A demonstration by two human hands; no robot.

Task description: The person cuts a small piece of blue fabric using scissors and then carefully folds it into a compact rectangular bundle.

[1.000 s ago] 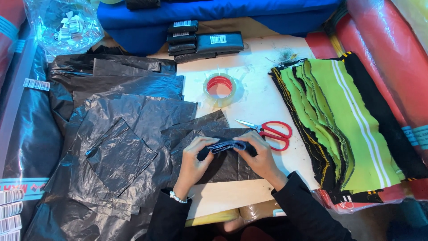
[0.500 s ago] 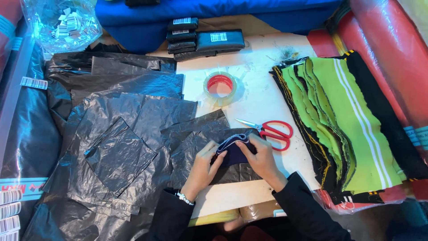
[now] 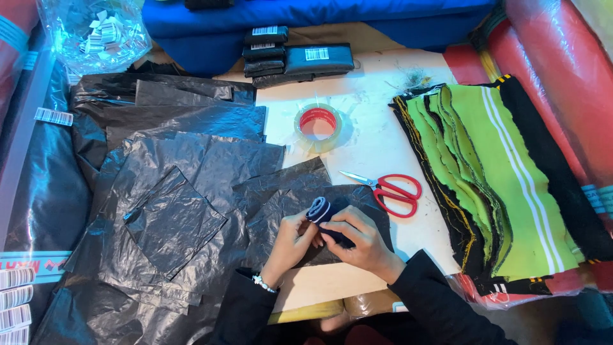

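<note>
Both my hands grip a small roll of dark navy fabric with white stripes [image 3: 318, 210] over a black plastic sheet [image 3: 281, 198] near the front edge of the white table [image 3: 370, 137]. My left hand [image 3: 291, 241] holds the roll from the left, fingers curled against it. From the right, my right hand [image 3: 357, 239] wraps over the roll and hides most of it. Red-handled scissors [image 3: 393, 190] lie just right of my hands.
Several black plastic sheets [image 3: 172, 179] cover the left side. A roll of clear tape with a red core [image 3: 318, 122] lies mid-table. A stack of green and black striped fabric pieces [image 3: 491, 172] fills the right. Wrapped dark bundles with labels [image 3: 300, 59] sit at the back.
The navy fabric piece, held flatter between my hands before, is now rolled up tight. My hands have drawn closer together around it.
</note>
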